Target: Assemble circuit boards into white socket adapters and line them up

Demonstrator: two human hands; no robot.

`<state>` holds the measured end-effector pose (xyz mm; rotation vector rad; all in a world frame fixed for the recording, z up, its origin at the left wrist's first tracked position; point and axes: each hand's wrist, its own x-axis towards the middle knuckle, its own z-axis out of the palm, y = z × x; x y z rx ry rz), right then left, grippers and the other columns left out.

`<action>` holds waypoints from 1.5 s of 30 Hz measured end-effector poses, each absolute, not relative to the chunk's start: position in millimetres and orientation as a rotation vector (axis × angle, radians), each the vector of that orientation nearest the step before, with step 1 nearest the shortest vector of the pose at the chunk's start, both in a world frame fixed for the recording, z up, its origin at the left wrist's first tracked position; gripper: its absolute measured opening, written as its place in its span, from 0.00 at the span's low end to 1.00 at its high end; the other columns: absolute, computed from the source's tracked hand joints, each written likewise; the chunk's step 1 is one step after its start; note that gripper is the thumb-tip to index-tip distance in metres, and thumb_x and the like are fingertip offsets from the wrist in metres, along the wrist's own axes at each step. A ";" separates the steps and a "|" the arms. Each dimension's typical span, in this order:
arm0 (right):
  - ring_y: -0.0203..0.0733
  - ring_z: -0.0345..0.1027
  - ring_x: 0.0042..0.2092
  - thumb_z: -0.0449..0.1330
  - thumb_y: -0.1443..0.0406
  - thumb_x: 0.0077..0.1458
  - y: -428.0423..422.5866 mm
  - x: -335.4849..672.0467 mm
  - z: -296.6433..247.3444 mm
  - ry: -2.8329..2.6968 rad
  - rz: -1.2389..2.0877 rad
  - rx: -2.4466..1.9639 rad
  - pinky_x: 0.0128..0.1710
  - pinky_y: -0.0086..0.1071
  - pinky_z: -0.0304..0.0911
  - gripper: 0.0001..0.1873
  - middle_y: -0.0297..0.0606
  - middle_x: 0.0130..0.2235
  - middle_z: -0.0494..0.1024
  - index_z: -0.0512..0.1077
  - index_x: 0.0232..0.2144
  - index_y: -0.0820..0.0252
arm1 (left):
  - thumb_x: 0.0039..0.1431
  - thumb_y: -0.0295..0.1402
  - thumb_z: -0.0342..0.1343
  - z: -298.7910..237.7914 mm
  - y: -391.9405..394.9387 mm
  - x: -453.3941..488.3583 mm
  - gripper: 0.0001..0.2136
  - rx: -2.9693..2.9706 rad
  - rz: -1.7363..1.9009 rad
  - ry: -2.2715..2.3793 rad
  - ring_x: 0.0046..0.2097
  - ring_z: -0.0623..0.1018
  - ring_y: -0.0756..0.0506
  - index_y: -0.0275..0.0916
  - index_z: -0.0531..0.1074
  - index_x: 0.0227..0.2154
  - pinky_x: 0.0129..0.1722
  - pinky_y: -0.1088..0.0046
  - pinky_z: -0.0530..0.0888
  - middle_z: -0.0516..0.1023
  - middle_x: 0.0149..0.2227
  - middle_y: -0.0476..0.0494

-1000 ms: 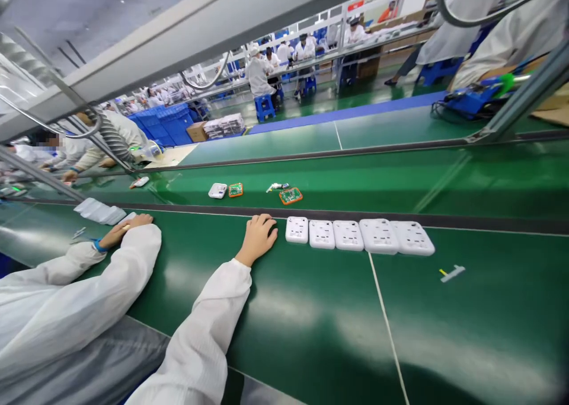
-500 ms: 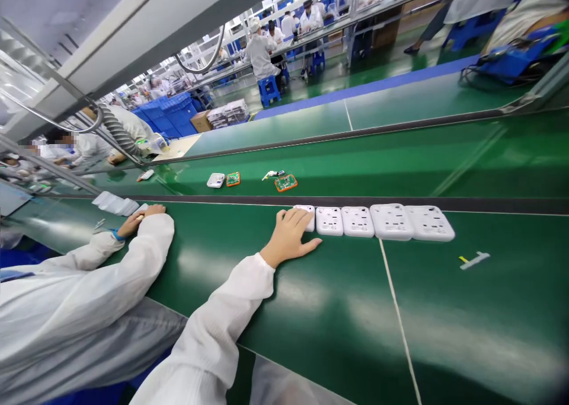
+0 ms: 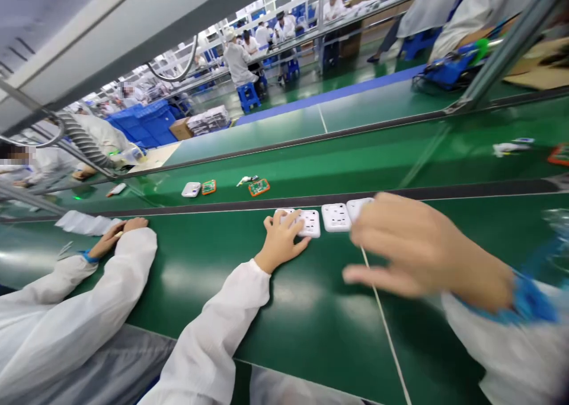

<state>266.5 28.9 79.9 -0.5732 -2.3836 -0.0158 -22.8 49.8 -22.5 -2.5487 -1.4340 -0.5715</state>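
Movement is concentrating at the far end of the row of white socket panels (image 3: 311, 223) lying on the green conveyor belt (image 3: 320, 316). A co-worker's hand (image 3: 422, 251), blurred and with a blue cuff, is reaching in from the right with its fingers spread, and it is now covering the end of the row, where panels lay in open view a second ago. The count of panels at that end therefore cannot be confirmed.

The person's right hand (image 3: 280, 242) is lying spread over the nearest panel of the row, pressing down on it without pinching. The person's left hand (image 3: 116, 238) is resting curled on the belt, well to the left of the row, with a small pale item (image 3: 119, 234) showing at the fingers; its identity and the firmness of the hold cannot be determined.

The panels are lying flat, face up and in line, with their socket openings showing. Two are clear of both hands, one is partly under the right hand and one is partly under the co-worker's hand. Just beyond the row, a dark rail (image 3: 311, 199) is running alongside it. Farther beyond and to the left of the row, a white housing (image 3: 191, 189) and a green circuit board in an orange frame (image 3: 208, 187) are lying on an adjacent belt.
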 end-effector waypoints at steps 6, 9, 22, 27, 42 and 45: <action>0.70 0.57 0.61 0.59 0.46 0.63 87.9 299.4 14.5 -2.607 -0.215 -1.046 0.53 0.58 0.58 0.37 0.59 0.63 0.65 0.64 0.63 0.64 | 0.65 0.40 0.59 -21.4 52.3 -24.8 0.15 -2.561 -0.583 -1.437 0.64 0.65 0.29 0.45 0.72 0.52 0.54 0.44 0.60 0.71 0.64 0.39; 0.66 0.54 0.64 0.54 0.51 0.68 85.4 308.5 -8.6 -2.596 -0.229 -1.115 0.57 0.56 0.56 0.33 0.57 0.67 0.61 0.59 0.67 0.64 | 0.65 0.39 0.59 -21.6 54.5 -24.8 0.15 -2.570 -0.583 -1.435 0.63 0.67 0.29 0.45 0.72 0.52 0.54 0.44 0.60 0.72 0.63 0.39; 0.64 0.58 0.63 0.48 0.53 0.71 90.5 325.5 -20.1 -2.092 -0.216 -1.119 0.58 0.58 0.56 0.27 0.56 0.62 0.62 0.60 0.66 0.59 | 0.68 0.39 0.56 -20.5 56.3 -31.4 0.13 -2.585 -0.633 -1.525 0.62 0.70 0.32 0.46 0.72 0.53 0.54 0.48 0.60 0.74 0.62 0.41; 0.65 0.56 0.63 0.52 0.52 0.68 88.3 357.2 -23.9 -1.895 -0.101 -1.144 0.61 0.59 0.58 0.30 0.55 0.61 0.59 0.59 0.67 0.58 | 0.69 0.42 0.55 -18.4 54.7 -30.7 0.13 -2.544 -0.807 -1.554 0.62 0.70 0.32 0.47 0.72 0.52 0.55 0.48 0.59 0.76 0.59 0.42; 0.65 0.58 0.65 0.61 0.45 0.60 98.5 384.6 -39.6 -2.279 0.337 -1.150 0.64 0.58 0.57 0.35 0.49 0.64 0.66 0.66 0.64 0.52 | 0.67 0.43 0.56 -10.0 80.3 -110.0 0.21 -2.931 -1.070 -1.383 0.62 0.71 0.36 0.43 0.67 0.59 0.62 0.52 0.68 0.70 0.60 0.35; 0.66 0.61 0.63 0.63 0.43 0.57 99.6 384.1 -37.7 -2.275 0.352 -1.166 0.62 0.58 0.58 0.37 0.50 0.61 0.68 0.68 0.62 0.53 | 0.63 0.43 0.61 -11.4 76.9 -102.5 0.25 -2.920 -0.930 -1.368 0.63 0.69 0.34 0.43 0.65 0.59 0.64 0.49 0.67 0.67 0.61 0.34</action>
